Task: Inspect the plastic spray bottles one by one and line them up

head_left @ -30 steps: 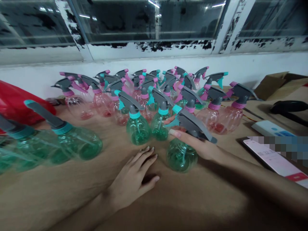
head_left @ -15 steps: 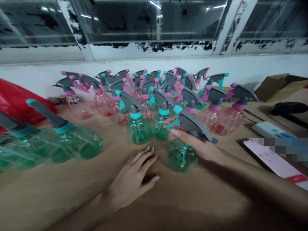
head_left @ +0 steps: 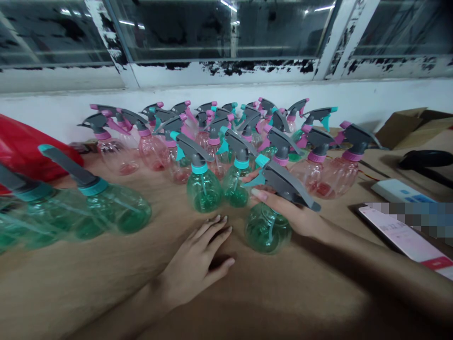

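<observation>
My right hand (head_left: 297, 215) is wrapped round the neck of a green spray bottle (head_left: 266, 231), which stands upright on the wooden table (head_left: 141, 283). That bottle has a grey trigger head with a teal nozzle, and part of its collar is hidden by my fingers. Flat on the tabletop, my left hand (head_left: 198, 259) rests with fingers spread and nothing in it. Just beyond its fingertips are two upright green spray bottles, one nearer the left (head_left: 203, 191) and one beside it (head_left: 236, 189).
Several pink and green spray bottles (head_left: 154, 151) crowd toward the wall. Green bottles (head_left: 118, 212) lean at the left near a red bag (head_left: 31, 151). On the right are a phone (head_left: 396, 231), a white box-like device (head_left: 399, 190), a black object (head_left: 428, 159) and an open cardboard box (head_left: 410, 127).
</observation>
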### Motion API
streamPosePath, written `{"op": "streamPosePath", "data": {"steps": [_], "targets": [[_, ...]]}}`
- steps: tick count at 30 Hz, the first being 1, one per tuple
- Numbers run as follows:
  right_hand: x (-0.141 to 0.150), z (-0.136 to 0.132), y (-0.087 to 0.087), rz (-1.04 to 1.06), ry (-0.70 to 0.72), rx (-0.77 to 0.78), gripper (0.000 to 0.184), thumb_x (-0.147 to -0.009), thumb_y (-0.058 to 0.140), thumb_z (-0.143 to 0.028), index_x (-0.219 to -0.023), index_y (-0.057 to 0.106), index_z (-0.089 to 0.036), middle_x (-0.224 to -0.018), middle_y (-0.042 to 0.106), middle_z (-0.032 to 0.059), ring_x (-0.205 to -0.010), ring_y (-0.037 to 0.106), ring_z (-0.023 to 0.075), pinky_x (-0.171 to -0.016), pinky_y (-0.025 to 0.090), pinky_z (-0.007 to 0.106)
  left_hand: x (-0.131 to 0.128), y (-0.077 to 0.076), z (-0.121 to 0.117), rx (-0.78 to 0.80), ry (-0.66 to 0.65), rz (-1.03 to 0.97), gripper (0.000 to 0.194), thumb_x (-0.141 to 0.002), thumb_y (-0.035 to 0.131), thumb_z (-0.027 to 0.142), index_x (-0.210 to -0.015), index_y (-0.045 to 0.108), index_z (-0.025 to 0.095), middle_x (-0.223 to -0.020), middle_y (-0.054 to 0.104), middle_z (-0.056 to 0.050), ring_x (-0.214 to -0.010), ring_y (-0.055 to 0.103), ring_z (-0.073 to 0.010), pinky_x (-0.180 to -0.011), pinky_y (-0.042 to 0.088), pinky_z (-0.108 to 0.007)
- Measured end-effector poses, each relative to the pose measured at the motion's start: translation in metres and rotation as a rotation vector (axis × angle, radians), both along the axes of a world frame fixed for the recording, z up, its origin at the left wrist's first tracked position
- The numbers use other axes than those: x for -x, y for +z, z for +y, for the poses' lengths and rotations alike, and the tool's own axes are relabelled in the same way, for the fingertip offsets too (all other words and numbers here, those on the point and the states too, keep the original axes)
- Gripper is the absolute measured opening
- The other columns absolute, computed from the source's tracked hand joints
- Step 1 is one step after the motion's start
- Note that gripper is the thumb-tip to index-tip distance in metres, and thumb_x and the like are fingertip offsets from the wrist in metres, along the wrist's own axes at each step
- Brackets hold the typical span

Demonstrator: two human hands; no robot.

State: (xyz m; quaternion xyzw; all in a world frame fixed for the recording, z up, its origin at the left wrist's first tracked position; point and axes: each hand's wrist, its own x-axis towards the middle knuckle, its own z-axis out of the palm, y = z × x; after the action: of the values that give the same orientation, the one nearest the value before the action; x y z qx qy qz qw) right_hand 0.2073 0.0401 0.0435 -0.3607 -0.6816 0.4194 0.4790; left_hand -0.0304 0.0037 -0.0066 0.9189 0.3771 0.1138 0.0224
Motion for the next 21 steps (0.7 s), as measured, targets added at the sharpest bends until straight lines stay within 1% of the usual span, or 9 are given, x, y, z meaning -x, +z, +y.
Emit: {"op": "streamPosePath", "data": {"steps": [4, 10, 13, 18, 21], "targets": [[-0.0005, 0.0003, 0.0004, -0.011, 0.006, 0.004, 0.025, -0.086, 0.060, -0.039, -0.107, 0.059, -0.025, -0.094, 0.061, 0.0030, -0.089, 0.060, 0.0204, -0.084, 0.047, 0.039, 0.0000, -0.0010, 0.0005, -0.002, 0.004, -0.017, 0.049, -0.092, 0.054, 0.040, -0.134, 0.046, 0.016, -0.142, 0.043, -0.011, -0.132, 0.037, -0.0267, -0.106, 0.036, -0.045], [0.0005, -0.0004, 0.0019, 0.001, 0.010, -0.021, 0.033, -0.086, 0.060, -0.037, -0.118, 0.058, -0.030, -0.107, 0.065, 0.0030, -0.100, 0.060, 0.0214, -0.094, 0.043, 0.040, 0.0002, -0.0025, 0.0004, 0.003, 0.000, -0.033, 0.049, -0.092, 0.055, 0.039, -0.135, 0.045, 0.016, -0.142, 0.044, -0.011, -0.132, 0.037, -0.0268, -0.106, 0.036, -0.045], [0.0005, -0.0002, 0.0003, 0.004, -0.007, -0.013, 0.035, -0.085, 0.061, -0.037, -0.119, 0.058, -0.030, -0.103, 0.066, 0.0032, -0.099, 0.061, 0.0218, -0.094, 0.044, 0.041, 0.0006, -0.0020, 0.0003, 0.014, 0.002, -0.034, 0.049, -0.092, 0.055, 0.040, -0.134, 0.045, 0.017, -0.142, 0.044, -0.011, -0.132, 0.038, -0.0270, -0.105, 0.036, -0.046], [0.0000, 0.0006, -0.0020, 0.003, 0.000, 0.012, 0.027, -0.085, 0.061, -0.038, -0.111, 0.062, -0.027, -0.102, 0.065, 0.0040, -0.095, 0.061, 0.0211, -0.091, 0.046, 0.041, 0.0007, -0.0015, 0.0002, 0.016, 0.004, -0.041, 0.049, -0.092, 0.055, 0.039, -0.134, 0.046, 0.015, -0.141, 0.044, -0.011, -0.132, 0.037, -0.0267, -0.106, 0.036, -0.045], [0.0008, 0.0004, -0.0006, -0.001, -0.001, -0.005, 0.028, -0.085, 0.060, -0.038, -0.111, 0.062, -0.028, -0.096, 0.065, 0.0034, -0.091, 0.060, 0.0206, -0.092, 0.045, 0.041, 0.0005, -0.0015, -0.0002, 0.020, 0.005, -0.033, 0.049, -0.092, 0.055, 0.039, -0.134, 0.046, 0.015, -0.142, 0.044, -0.011, -0.133, 0.036, -0.0270, -0.106, 0.035, -0.046]]}}
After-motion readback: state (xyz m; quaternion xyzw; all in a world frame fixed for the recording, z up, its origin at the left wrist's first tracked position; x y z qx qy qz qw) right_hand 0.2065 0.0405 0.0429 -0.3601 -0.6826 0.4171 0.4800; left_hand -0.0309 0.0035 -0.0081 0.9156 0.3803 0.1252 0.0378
